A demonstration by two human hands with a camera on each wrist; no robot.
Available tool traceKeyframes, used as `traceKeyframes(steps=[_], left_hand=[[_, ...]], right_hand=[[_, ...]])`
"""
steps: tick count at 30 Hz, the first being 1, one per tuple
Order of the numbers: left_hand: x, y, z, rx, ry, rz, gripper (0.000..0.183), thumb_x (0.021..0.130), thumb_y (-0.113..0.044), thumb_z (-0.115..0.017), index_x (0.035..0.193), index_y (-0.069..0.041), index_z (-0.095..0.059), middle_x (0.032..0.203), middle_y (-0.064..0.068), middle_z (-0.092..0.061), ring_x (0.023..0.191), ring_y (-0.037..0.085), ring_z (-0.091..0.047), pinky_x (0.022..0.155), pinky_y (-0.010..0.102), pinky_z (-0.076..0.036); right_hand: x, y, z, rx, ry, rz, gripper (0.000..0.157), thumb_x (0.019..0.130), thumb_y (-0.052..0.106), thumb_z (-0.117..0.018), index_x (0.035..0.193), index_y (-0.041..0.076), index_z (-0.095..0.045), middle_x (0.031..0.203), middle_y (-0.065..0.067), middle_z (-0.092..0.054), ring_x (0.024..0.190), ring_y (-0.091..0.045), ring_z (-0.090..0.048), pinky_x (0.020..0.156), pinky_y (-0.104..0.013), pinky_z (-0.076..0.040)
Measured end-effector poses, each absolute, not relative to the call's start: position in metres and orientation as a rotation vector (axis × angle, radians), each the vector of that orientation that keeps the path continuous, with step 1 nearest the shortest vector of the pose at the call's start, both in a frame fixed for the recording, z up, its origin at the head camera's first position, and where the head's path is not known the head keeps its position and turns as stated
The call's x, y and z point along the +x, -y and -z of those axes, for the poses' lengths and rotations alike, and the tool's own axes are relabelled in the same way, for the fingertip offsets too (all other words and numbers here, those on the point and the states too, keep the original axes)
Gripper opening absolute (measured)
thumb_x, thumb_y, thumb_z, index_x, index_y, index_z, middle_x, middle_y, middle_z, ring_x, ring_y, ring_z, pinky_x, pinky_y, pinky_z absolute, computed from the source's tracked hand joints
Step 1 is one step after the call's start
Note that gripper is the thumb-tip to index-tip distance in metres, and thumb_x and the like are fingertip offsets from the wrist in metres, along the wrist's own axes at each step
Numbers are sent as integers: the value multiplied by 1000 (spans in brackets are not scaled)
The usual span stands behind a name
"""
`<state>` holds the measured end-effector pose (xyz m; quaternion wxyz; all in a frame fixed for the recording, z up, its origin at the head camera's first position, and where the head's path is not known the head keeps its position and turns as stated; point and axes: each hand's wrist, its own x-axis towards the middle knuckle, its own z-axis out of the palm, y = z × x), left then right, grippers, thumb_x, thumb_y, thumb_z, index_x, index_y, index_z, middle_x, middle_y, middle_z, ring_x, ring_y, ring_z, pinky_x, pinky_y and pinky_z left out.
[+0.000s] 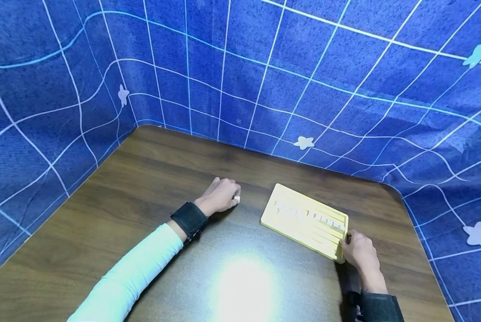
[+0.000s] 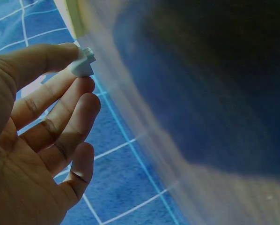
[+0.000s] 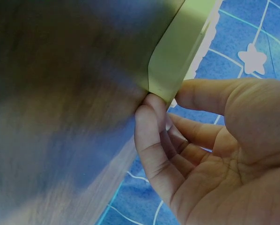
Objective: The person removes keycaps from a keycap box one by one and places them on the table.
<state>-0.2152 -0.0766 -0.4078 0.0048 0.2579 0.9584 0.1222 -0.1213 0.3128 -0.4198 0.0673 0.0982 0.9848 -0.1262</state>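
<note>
A small white plastic piece [image 2: 83, 65] with a stepped end is pinched between the thumb and fingertips of my left hand [image 1: 220, 195]. That hand is low over the table, left of a yellow rectangular tray [image 1: 292, 228]. The tray has long grooves, and several small white pieces [image 1: 328, 221] stand in a row in one of them. At the tray's right end, my right hand [image 1: 360, 251] holds the edge near the front corner. In the right wrist view its thumb [image 3: 201, 96] meets the tray's rim, with curled fingers against the outer side.
A brown wood-grain table [image 1: 152, 179] lies under everything, with a bright glare near its front. Blue cloth [image 1: 240, 67] with white lines and stars hangs along the table's back and sides.
</note>
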Motion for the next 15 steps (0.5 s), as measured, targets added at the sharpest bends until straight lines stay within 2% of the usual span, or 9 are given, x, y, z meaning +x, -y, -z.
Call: traceKeyframes(steps=[6,15], left_hand=[[-216,81,420,791,-2979,-400,7,87,-22,-72,84,-17,-68,87,-1,-67,80,16,-58,79,37,-41],[-217,80,425,821,-2972,-412,10,84,-22,-75,80,-17,-67,85,-1,-66,78,15,-58,76,36,-40]], right_hand=[[-124,-312,421,335,-2925,367,41,94,19,-49,123,-9,-53,118,-35,-57,103,-53,-58,80,-58,-49],[-123,-313,420,320,-2959,383,39,92,19,-49,119,-8,-56,116,-35,-58,100,-54,-59,78,-58,-49]])
